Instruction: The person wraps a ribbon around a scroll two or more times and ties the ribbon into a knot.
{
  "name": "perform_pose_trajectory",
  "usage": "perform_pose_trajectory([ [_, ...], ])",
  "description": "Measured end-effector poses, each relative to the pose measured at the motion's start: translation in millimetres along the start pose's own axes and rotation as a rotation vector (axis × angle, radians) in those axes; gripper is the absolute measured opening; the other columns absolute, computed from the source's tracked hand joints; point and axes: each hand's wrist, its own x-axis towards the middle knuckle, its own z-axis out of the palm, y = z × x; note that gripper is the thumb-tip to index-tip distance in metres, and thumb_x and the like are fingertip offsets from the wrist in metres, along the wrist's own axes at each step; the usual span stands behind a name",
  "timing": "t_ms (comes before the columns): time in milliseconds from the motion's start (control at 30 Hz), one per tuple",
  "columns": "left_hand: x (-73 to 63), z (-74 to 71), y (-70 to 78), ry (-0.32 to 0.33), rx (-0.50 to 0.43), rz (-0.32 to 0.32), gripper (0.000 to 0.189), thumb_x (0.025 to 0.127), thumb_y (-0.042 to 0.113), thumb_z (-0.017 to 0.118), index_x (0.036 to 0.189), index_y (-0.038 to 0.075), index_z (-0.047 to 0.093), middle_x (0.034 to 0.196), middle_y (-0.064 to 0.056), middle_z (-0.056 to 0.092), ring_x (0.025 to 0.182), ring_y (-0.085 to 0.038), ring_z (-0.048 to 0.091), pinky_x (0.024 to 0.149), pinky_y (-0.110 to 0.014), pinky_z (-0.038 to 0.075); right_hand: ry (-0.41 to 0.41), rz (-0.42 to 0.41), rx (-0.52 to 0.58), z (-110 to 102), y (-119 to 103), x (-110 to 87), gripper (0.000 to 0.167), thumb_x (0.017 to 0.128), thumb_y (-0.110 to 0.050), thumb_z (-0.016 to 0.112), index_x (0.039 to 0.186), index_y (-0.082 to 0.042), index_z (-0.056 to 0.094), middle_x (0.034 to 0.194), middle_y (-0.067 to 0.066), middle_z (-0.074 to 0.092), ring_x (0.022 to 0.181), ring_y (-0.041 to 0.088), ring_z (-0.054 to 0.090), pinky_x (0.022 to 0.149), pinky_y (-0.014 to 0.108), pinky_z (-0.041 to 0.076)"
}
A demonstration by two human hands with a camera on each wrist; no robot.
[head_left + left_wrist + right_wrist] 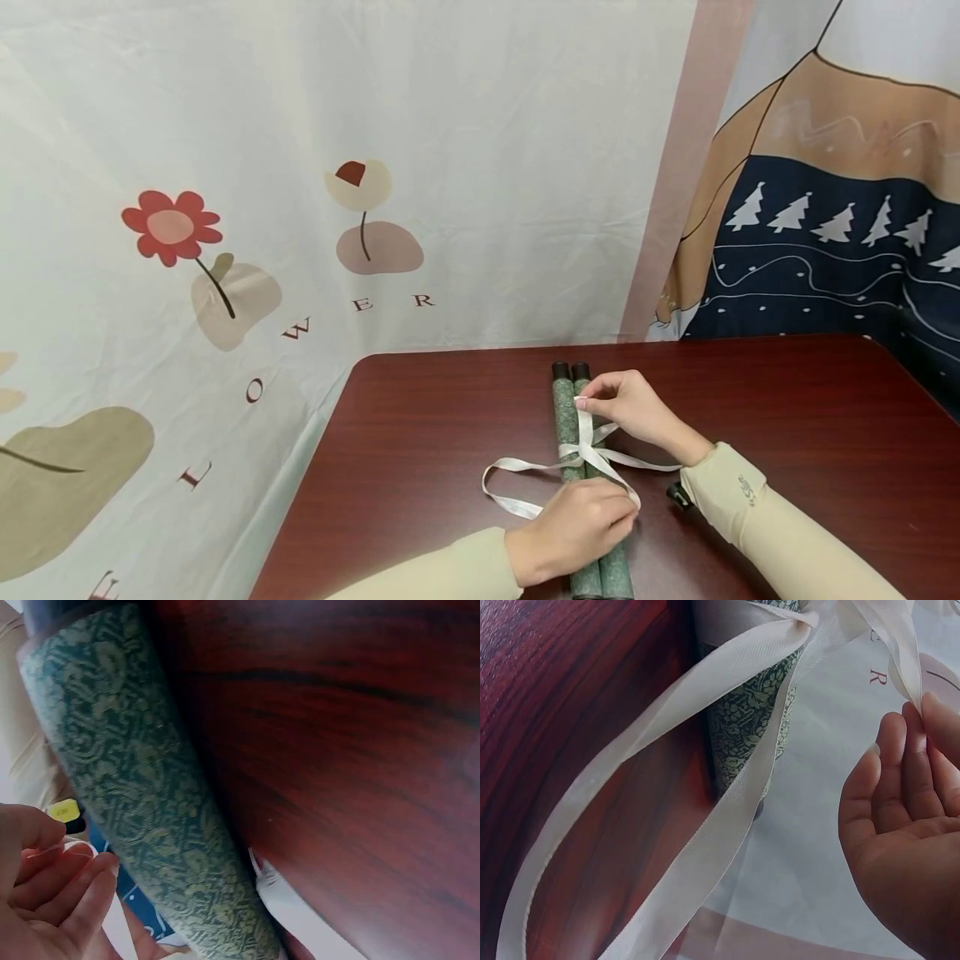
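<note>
Two green patterned scrolls (566, 412) with dark end knobs lie side by side on the table, pointing away from me. A white ribbon (517, 464) wraps their middle and crosses itself on top. My right hand (626, 406) pinches one part of the ribbon above the far half of the scrolls. Lower down, my left hand (581, 525) holds another part over the near half. The right wrist view shows the ribbon (720, 667) running to the fingertips of my right hand (907, 795). In the left wrist view my left hand (56, 892) grips the ribbon beside a scroll (150, 780).
The dark red wooden table (435, 408) ends at a pale printed curtain (510, 167) behind it. A loose ribbon loop lies left of the scrolls. A small black device (679, 496) sits at my right cuff.
</note>
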Motion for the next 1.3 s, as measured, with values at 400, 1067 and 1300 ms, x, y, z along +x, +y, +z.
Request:
perform_pose_trajectory([
  [400,-1.1,-3.0,-17.8,-0.045,-0.127,-0.252,0.010,0.097,0.020,0.072,0.092,0.015,0.079,0.089,0.008,0.074,0.089,-0.004,0.068,0.085,-0.013,0.051,-0.017,-0.054,-0.010,0.4,-7.9,-4.1,0.005,0.090,-0.011,0.083,0.087,-0.009,0.080,0.086,0.002,0.075,0.073,0.011,0.063,0.061,0.026,0.052],
  [1067,15.7,-14.1,-68.4,0.230,-1.030,-1.131,0.025,0.091,-0.007,0.074,0.116,-0.011,0.073,0.103,-0.020,0.076,0.095,-0.020,0.072,0.085,-0.030,0.058,-0.038,-0.111,0.025,-0.6,-7.5,-6.6,0.006,0.090,-0.014,0.084,0.089,-0.009,0.082,0.089,0.000,0.077,0.083,0.027,0.066,0.064,0.029,0.054],
  [1300,14.8,-8.2,-73.2,0.214,-1.013,-1.138,0.012,0.090,-0.001,0.078,0.101,-0.007,0.080,0.092,-0.016,0.078,0.081,-0.008,0.068,0.075,-0.022,0.055,-0.033,-0.114,0.009,-1.1,-10.0,-8.9,0.003,0.088,-0.011,0.085,0.088,-0.011,0.082,0.085,-0.002,0.076,0.081,0.024,0.065,0.064,0.028,0.054],
])
